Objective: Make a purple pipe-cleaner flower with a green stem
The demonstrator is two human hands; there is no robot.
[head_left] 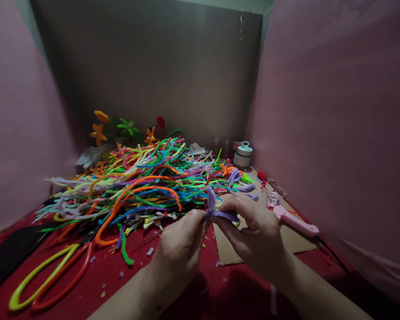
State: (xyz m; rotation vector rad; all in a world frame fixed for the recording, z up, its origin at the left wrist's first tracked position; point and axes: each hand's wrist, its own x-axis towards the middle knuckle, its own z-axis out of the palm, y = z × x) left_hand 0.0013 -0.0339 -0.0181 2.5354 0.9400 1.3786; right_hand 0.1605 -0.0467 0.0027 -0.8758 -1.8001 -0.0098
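Purple fuzzy strip [211,200] held in mid-view between two bare hands, in front of a heap of multicoloured pipe cleaners [136,178]. The left hand [178,246] pinches the strip's base, thumb against forefinger; the right hand [256,226] pinches its sideways-pointing end—the exact grip partly hidden by the fingers. Any marking on the lidded jar [242,158], behind, is too small and dim to read. The right forearm covers part of the cardboard [230,251]; the pink glue gun [298,221] lies there, its nozzle end hard to make out. Scissor blades disappear beneath the heap—handles [87,255] exposed.
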